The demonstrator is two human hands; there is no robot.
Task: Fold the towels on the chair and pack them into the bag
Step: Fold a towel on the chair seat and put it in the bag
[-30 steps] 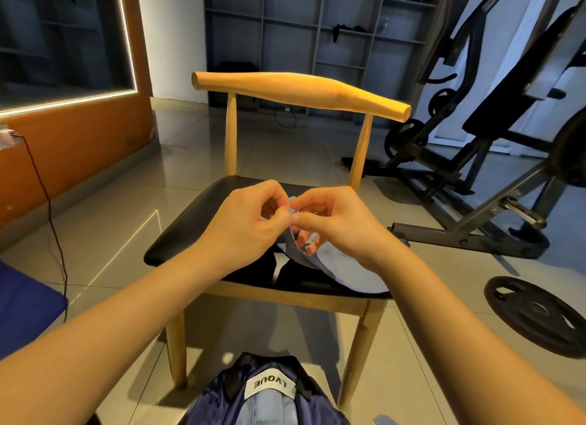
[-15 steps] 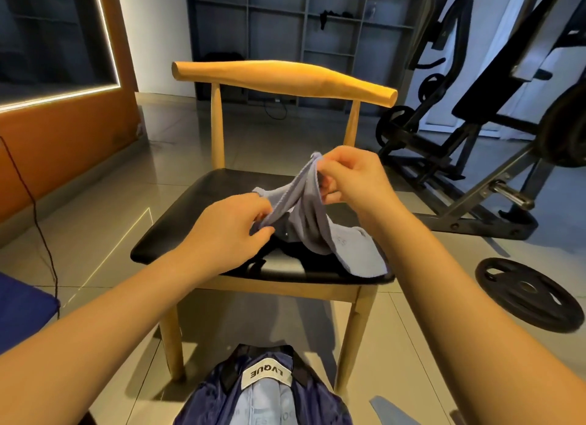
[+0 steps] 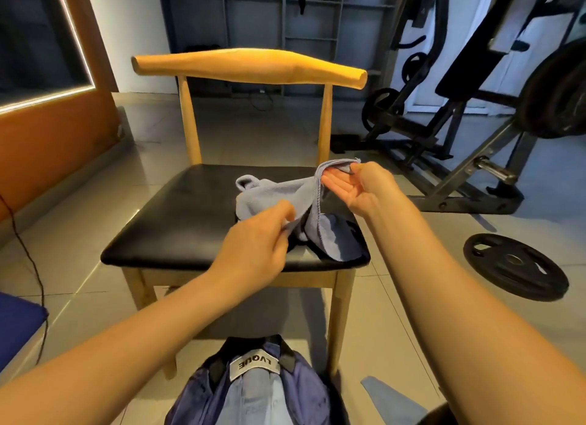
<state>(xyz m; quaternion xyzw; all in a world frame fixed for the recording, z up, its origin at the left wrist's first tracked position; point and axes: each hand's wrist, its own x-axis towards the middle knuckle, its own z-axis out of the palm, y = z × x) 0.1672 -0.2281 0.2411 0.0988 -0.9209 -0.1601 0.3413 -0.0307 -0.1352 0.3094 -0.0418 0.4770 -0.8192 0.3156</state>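
A grey-blue towel [image 3: 272, 193] lies spread and rumpled over the black seat of a wooden chair [image 3: 177, 221]. My left hand [image 3: 257, 240] pinches a near edge of the towel low over the seat. My right hand [image 3: 358, 186] holds a far corner between thumb and fingers, palm turned up, above the seat's right side. A darker towel part [image 3: 336, 240] hangs over the seat's front right edge. A navy bag [image 3: 253, 389] with a white label stands open on the floor below me, light blue cloth inside it.
Gym machine frames [image 3: 459, 132] and a weight plate [image 3: 513, 266] on the floor stand to the right of the chair. A black cable [image 3: 28, 253] runs down the left. A blue cushion [image 3: 16, 323] sits at the left edge. Tiled floor surrounds the chair.
My hands have drawn apart, stretching the towel out. The right hand moved right and lower toward the seat's back right; the left moved toward the near side.
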